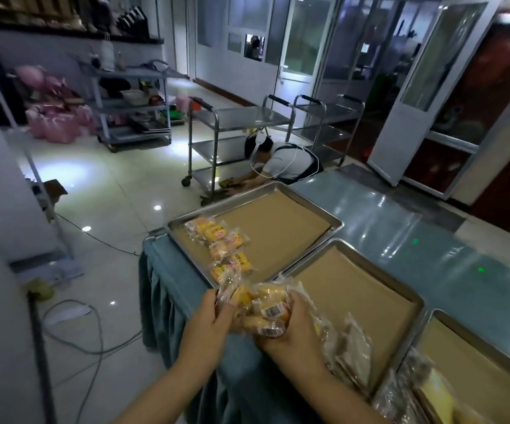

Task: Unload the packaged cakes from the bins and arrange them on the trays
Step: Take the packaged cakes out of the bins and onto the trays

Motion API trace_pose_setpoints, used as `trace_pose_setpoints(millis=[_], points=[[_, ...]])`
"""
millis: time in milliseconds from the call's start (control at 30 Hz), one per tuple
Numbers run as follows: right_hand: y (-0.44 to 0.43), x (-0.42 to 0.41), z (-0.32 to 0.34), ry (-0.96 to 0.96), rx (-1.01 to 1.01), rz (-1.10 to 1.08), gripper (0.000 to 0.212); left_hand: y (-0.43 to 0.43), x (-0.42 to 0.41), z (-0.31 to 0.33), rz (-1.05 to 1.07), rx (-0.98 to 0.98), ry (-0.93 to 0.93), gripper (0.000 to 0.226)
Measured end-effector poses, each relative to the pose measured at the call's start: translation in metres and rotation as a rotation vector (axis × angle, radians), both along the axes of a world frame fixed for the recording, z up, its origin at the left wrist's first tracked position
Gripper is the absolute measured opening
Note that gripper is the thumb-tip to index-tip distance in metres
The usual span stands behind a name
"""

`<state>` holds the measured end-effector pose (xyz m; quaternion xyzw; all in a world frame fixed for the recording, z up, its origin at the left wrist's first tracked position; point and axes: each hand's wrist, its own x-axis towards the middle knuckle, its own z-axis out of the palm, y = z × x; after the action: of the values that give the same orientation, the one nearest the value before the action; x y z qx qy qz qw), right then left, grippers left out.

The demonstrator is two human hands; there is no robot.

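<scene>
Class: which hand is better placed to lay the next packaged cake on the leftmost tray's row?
Left, probably. The left hand is nearer the row of cakes on the leftmost tray and grips one edge of the bundle; the right hand cups its bulk.

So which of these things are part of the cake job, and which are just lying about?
Job: left hand, right hand, held cake packets, cake row, far tray, middle tray.
Lying about: steel trolleys, pink bags, grey shelf cart.
</scene>
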<state>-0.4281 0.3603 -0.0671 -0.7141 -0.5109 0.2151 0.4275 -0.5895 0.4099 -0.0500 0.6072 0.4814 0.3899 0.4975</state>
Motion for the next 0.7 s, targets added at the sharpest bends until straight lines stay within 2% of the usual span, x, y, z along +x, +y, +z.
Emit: trace_pose_setpoints(millis=[167,400,567,700], points=[[0.061,-0.006,-0.006,0.014,0.015,-0.008,0.087,0.061,-0.003,-0.006,-0.01,-0.014,-0.001,0.009],[0.147,0.009,-0.016,0.037,-0.064,-0.084,0.1,0.16,0.021,-0.01,-0.023,-0.013,0.098,0.013],[0.186,0.027,-0.027,0.024,-0.127,-0.157,0.096,0.213,0.049,-0.026,-0.056,-0.009,0.215,0.008],[0.208,0.04,-0.035,-0.049,-0.199,-0.227,0.091,0.246,0.068,-0.037,-0.1,-0.039,0.233,0.008]])
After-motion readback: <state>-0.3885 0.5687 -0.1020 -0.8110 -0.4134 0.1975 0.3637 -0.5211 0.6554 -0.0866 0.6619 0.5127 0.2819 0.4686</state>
